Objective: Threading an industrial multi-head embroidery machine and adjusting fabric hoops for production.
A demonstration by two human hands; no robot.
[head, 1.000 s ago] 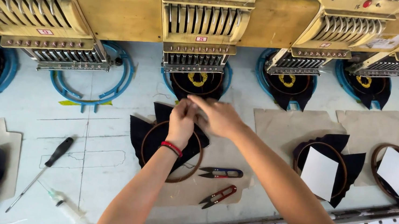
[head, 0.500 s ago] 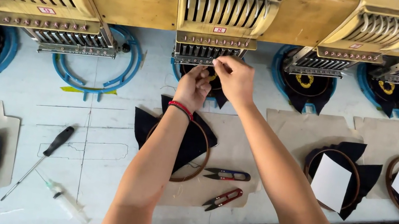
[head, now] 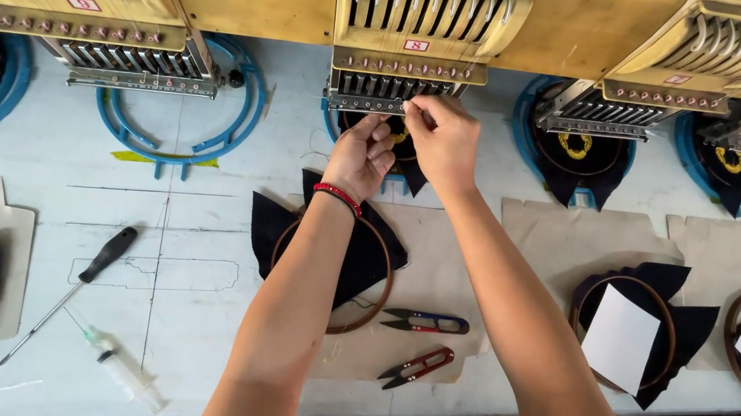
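Both hands have risen from the hooped black cloth (head: pixel 362 257): left hand (head: pixel 362 151) and right hand (head: pixel 439 134), fingers pinched, hold unclear, at the needle bar (head: pixel 391 90).

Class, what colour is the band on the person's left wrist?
Red; the wristband shows clearly in the head view, just below the left hand.

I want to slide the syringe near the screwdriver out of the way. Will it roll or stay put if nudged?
The syringe has a round clear barrel and lies flat on the table, so a sideways nudge would probably make it roll. Its plastic look suggests it is light and would skid easily. The tip points toward the screwdriver, so grip it by the barrel.
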